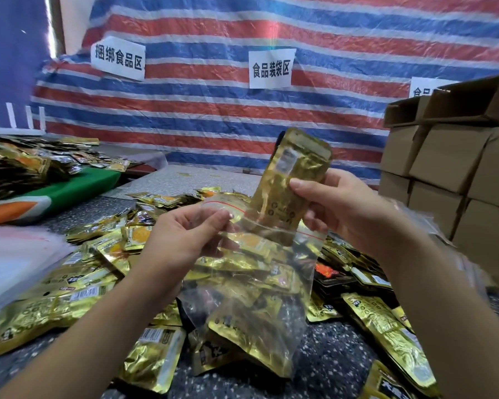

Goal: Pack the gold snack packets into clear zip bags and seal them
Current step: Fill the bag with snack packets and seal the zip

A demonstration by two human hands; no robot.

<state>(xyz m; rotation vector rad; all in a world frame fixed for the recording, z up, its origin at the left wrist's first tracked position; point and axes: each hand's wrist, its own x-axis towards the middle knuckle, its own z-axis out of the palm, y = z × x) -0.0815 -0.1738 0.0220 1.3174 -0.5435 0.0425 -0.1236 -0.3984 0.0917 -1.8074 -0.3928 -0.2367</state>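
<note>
My left hand (185, 237) pinches the near lip of a clear zip bag (260, 295) with a red line at its mouth, holding it open above the table. My right hand (337, 208) grips a gold snack packet (288, 182) upright, its lower end inside the bag's mouth and its upper part sticking out. The bag hangs down, and gold packets show through it. Several loose gold packets (78, 292) lie heaped on the speckled table (337, 355) below and around both hands.
Stacked cardboard boxes (450, 162) stand at the right. Another heap of packets (20, 165) lies at the far left on a green cloth. Clear plastic bags (18, 254) lie at the left edge. A striped tarp (242, 110) with paper signs hangs behind.
</note>
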